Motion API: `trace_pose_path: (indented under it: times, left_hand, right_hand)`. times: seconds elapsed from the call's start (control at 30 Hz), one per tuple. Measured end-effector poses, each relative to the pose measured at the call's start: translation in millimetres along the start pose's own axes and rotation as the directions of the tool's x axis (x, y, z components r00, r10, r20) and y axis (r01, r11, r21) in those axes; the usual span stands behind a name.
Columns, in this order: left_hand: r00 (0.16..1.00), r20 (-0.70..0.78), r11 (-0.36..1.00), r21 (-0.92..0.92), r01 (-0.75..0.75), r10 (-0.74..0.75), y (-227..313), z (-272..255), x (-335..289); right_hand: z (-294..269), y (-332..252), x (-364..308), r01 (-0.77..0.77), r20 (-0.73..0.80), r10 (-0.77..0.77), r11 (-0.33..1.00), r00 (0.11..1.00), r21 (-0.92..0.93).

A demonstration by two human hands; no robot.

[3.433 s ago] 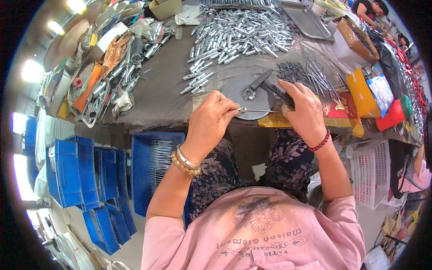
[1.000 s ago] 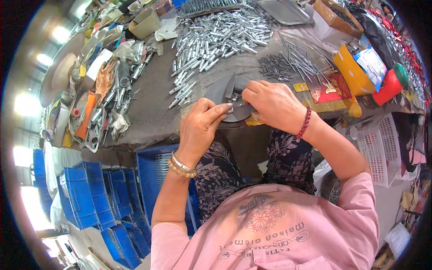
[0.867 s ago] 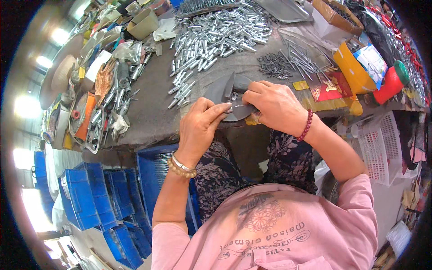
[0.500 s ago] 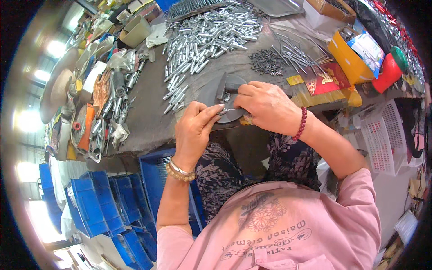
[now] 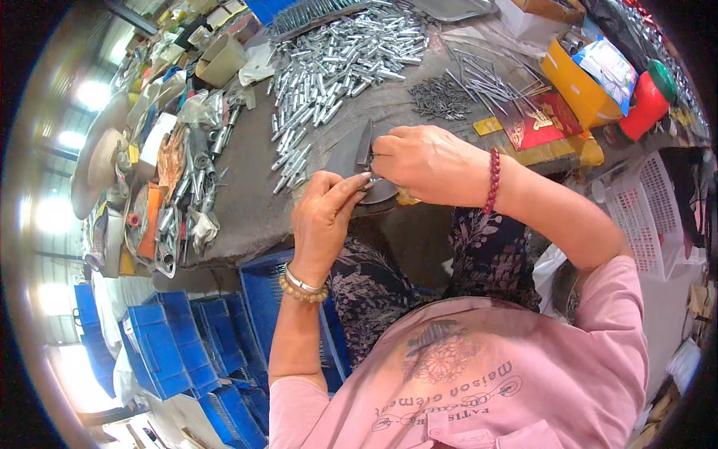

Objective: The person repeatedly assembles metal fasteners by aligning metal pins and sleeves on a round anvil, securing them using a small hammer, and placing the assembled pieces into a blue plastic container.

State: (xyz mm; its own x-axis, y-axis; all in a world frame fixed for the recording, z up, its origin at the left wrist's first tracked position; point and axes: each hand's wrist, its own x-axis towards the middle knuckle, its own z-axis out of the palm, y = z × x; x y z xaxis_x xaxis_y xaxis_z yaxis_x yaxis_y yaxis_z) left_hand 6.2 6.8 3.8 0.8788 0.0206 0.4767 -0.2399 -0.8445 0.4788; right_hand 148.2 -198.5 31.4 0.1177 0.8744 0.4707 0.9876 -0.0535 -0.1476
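Note:
Thumb and forefinger of my left hand [image 5: 321,218] pinch a small shiny metal piece [image 5: 372,180] over a round grey metal disc [image 5: 383,194]. My right hand [image 5: 428,162] is closed just beside it, its fingertips turned down; whatever they hold is hidden beneath them. Close to those fingers stands a dark hammer head [image 5: 364,144], its handle covered by the hand. Beyond the hands lies a broad heap of silver metal tubes [image 5: 340,71]. Short dark pins [image 5: 441,99] and long thin metal rods [image 5: 486,78] lie to the right of it.
At right are a red envelope [image 5: 542,123], a yellow box [image 5: 577,82] and a red bottle with a green cap [image 5: 649,101]. Tools and metal parts [image 5: 196,168] crowd the left. Blue plastic bins [image 5: 168,344] stand low at left, a white basket [image 5: 645,217] at right.
My right hand has shifted left and slightly up, now against the hammer head and hiding its handle. The left hand keeps its pinch in nearly the same place.

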Motion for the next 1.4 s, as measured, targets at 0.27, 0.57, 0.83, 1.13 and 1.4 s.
trace_pose_path:
  times: [0.27,0.57,0.83,1.13,1.4]
  left_hand:
    - [0.998,0.046,0.999,0.027,0.039,-0.04,7.3,-6.8,7.9]
    - [0.999,-0.027,0.999,0.04,0.03,-0.029,13.7,1.2,17.8]
    - [0.997,-0.056,0.987,-0.154,0.046,-0.055,-1.3,6.3,6.3]
    - [0.994,-0.099,0.975,-0.22,0.025,-0.047,-2.3,14.8,7.5]
    - [0.994,-0.091,0.967,-0.252,0.033,-0.058,-0.8,16.6,10.8]
  right_hand:
    - [2.7,11.7,1.9,0.044,0.022,-0.046,0.997,0.999,0.063]
    - [10.8,9.7,-1.7,0.02,0.139,-0.014,0.999,0.99,-0.044]
    - [14.2,4.7,3.2,-0.013,0.061,0.008,0.997,0.998,0.082]
    - [4.5,4.7,16.6,0.012,0.176,-0.015,1.0,0.984,0.016]
    - [26.2,7.6,0.0,-0.042,0.087,0.036,0.996,0.996,0.075]
